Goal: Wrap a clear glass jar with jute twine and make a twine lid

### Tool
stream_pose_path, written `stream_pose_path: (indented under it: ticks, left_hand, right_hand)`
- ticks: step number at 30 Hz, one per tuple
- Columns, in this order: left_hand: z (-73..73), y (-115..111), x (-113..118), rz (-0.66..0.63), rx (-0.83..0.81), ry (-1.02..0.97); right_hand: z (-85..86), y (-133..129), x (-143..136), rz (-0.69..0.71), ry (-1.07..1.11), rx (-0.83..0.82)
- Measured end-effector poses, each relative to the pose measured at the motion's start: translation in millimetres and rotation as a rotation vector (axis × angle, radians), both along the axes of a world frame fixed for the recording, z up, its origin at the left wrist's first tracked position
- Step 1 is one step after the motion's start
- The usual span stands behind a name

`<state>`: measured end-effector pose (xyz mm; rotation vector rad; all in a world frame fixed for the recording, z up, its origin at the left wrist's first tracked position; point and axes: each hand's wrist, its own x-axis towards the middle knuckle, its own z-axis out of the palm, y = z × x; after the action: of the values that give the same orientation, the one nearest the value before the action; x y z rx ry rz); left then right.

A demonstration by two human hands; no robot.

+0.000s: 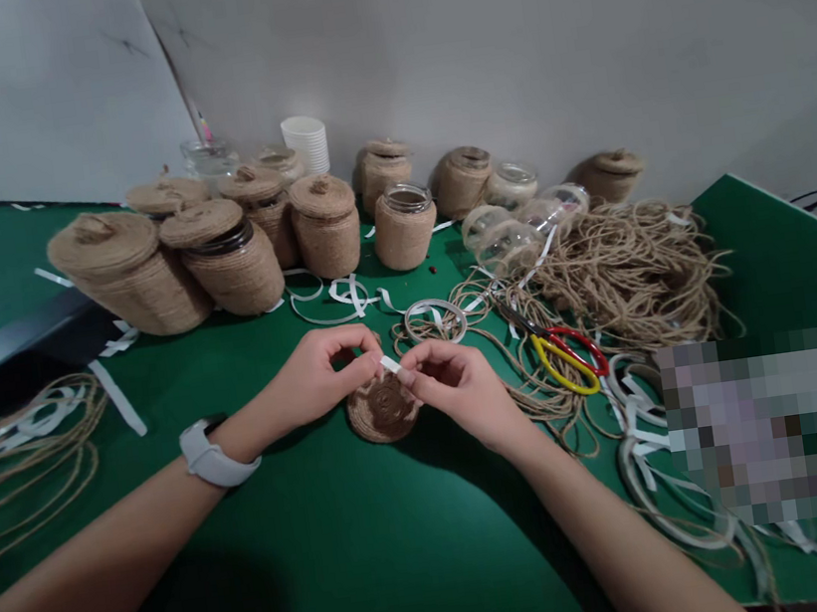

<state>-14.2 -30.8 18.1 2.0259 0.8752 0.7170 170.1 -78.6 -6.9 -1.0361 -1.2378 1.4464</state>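
Both grips are pressing together on a short white strip (390,365) — the left hand (327,372) is pinching one end, the right hand (459,383) the other. Just below it, a round coiled twine piece (385,415) is showing over the green desk (335,546); whether it is touching the surface, I cannot tell. Red-and-yellow-handled scissors (542,333) are lying to the right, beside loose twine (630,272). Beyond, twine-wrapped jars (329,246) are standing near plain white stacked cups (307,145) — while a pixelated patch (756,431) is hiding its spot.
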Motion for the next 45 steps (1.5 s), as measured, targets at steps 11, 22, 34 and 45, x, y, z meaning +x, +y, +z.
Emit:
stream_pose_path:
  ticks: [11,22,34,45]
  left_hand:
    - [-1.2,-1.9,3.2,0.018,-0.042,0.01]
    - [-7.9,7.4,-1.0,0.312,0.09,-0.029]
    - [-14.2,-12.3,13.2,0.284,0.378,0.031]
    - [-15.5,-11.2,11.1,0.221,0.317,-0.02]
  right_hand:
    - [-2.9,1.7,1.2,0.022,0.038,-0.024]
    - [1.0,-2.1,2.6,-0.242,-0.119,0.279]
    - [-4.9,-6.1,-10.8,-0.336,-0.546,0.675]
    - [-4.1,-3.8,-7.9,-0.362,-0.457,0.539]
